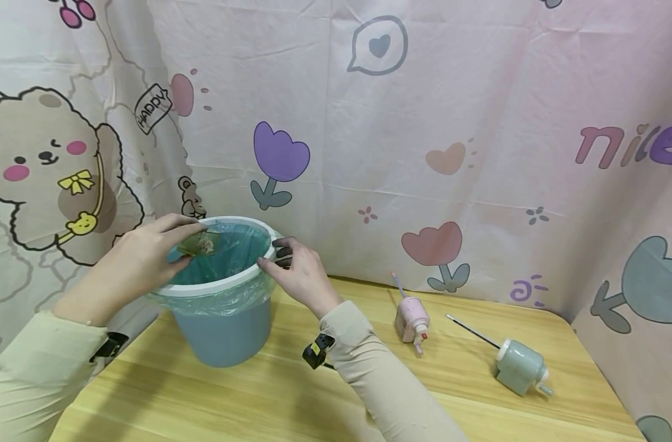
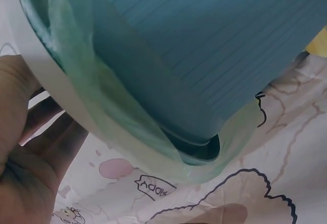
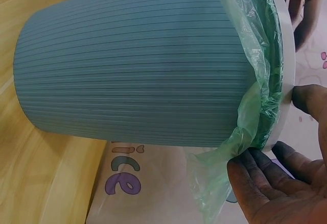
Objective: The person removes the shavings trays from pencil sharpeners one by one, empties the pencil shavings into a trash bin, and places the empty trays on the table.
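A blue ribbed trash can with a white rim and a green plastic liner stands on the left of the table. Over its opening, my left hand pinches a small see-through shavings drawer that has pale shavings in it. In the left wrist view the can's rim hides that drawer. At the right side of the rim, my right hand grips the edge, thumb on the white ring and fingers at the liner's fold. Dark smudges mark the right fingertips.
To the right stand a pink crank pencil sharpener with a pencil in it and a green crank pencil sharpener holding a dark pencil. A printed curtain hangs behind the wooden table.
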`<action>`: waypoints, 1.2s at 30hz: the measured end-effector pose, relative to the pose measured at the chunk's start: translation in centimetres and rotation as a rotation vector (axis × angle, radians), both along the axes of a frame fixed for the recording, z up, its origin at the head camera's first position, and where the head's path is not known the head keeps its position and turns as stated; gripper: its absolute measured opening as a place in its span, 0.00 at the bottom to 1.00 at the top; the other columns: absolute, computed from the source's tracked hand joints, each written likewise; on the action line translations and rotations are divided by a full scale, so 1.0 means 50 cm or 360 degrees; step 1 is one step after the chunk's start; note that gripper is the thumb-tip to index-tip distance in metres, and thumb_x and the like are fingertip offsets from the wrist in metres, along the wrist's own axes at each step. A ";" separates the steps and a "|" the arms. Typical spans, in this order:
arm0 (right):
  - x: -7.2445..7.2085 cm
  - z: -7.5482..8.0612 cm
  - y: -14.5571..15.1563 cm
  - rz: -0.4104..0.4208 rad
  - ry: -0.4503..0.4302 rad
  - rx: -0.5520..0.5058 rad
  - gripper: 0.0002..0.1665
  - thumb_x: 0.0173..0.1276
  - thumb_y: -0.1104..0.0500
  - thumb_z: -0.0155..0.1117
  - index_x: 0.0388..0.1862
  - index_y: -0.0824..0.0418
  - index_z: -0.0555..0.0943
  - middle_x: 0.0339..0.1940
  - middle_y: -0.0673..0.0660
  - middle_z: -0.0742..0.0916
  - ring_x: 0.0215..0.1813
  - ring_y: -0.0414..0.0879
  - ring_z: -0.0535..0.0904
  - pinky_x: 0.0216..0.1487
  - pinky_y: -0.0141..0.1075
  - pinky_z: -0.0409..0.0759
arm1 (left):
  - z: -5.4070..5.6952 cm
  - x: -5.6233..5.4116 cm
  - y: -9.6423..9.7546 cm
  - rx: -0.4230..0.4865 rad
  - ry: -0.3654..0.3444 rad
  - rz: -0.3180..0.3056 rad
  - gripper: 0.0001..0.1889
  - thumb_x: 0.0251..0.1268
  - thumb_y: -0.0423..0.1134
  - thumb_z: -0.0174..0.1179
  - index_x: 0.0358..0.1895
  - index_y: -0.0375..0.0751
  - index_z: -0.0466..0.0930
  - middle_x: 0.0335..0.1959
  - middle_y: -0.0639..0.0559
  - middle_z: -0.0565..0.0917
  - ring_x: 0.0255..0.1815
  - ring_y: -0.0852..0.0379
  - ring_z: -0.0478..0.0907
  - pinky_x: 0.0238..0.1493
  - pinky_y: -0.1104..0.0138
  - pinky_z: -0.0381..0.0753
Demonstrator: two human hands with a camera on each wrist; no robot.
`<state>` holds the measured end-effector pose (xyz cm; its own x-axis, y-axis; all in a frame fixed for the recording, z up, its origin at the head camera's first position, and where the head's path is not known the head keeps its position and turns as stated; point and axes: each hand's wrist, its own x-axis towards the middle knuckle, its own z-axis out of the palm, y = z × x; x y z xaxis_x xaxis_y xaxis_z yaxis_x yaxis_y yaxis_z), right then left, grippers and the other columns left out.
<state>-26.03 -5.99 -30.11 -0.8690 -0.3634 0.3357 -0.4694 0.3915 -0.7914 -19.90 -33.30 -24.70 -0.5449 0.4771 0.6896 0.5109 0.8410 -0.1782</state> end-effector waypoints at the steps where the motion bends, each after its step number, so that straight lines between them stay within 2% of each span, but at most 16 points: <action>1: 0.000 0.000 0.000 -0.0002 0.0000 0.0000 0.33 0.75 0.42 0.70 0.71 0.58 0.79 0.62 0.56 0.89 0.61 0.52 0.89 0.57 0.36 0.90 | 0.000 -0.001 0.000 -0.0011 0.0010 -0.0011 0.37 0.34 0.20 0.84 0.58 0.35 0.86 0.52 0.38 0.86 0.42 0.35 0.88 0.40 0.38 0.88; 7: 0.000 0.000 0.002 -0.0002 -0.0003 -0.0004 0.33 0.75 0.41 0.69 0.71 0.58 0.79 0.61 0.56 0.89 0.60 0.51 0.89 0.56 0.36 0.90 | 0.003 -0.004 0.003 -0.0152 0.0063 -0.0079 0.37 0.32 0.19 0.84 0.57 0.32 0.86 0.51 0.35 0.86 0.41 0.34 0.86 0.42 0.39 0.88; 14: 0.000 0.000 0.004 -0.0001 0.0000 -0.0009 0.33 0.75 0.41 0.69 0.71 0.58 0.79 0.61 0.57 0.89 0.59 0.51 0.89 0.56 0.36 0.90 | 0.008 -0.004 0.013 -0.0360 0.0164 -0.0150 0.31 0.41 0.20 0.80 0.56 0.31 0.87 0.49 0.35 0.85 0.41 0.37 0.86 0.39 0.45 0.90; 19: 0.001 0.000 0.006 -0.0005 0.0005 -0.0008 0.33 0.75 0.41 0.69 0.71 0.58 0.78 0.61 0.56 0.89 0.59 0.49 0.90 0.55 0.36 0.90 | 0.011 0.001 0.018 -0.0371 0.0150 -0.0128 0.31 0.44 0.18 0.78 0.59 0.33 0.87 0.52 0.36 0.86 0.45 0.38 0.86 0.42 0.45 0.91; 23: 0.003 0.001 0.008 -0.0005 -0.0003 -0.0011 0.33 0.75 0.41 0.69 0.71 0.58 0.78 0.61 0.56 0.89 0.58 0.49 0.90 0.55 0.36 0.90 | 0.013 0.000 0.018 -0.0350 0.0148 -0.0140 0.31 0.44 0.18 0.78 0.58 0.34 0.87 0.51 0.36 0.86 0.44 0.38 0.86 0.41 0.44 0.90; 36: 0.002 -0.001 0.001 0.0002 -0.0015 -0.0017 0.34 0.75 0.41 0.70 0.71 0.58 0.78 0.61 0.56 0.89 0.60 0.52 0.90 0.56 0.35 0.89 | 0.013 -0.001 0.001 -0.0279 0.0101 -0.0203 0.36 0.33 0.19 0.83 0.57 0.32 0.87 0.50 0.35 0.86 0.40 0.37 0.87 0.40 0.42 0.90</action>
<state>-25.93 -5.93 -30.15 -0.8716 -0.3611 0.3315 -0.4626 0.3823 -0.7999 -19.95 -33.25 -24.05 -0.4309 0.6550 0.6208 0.5941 0.7237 -0.3512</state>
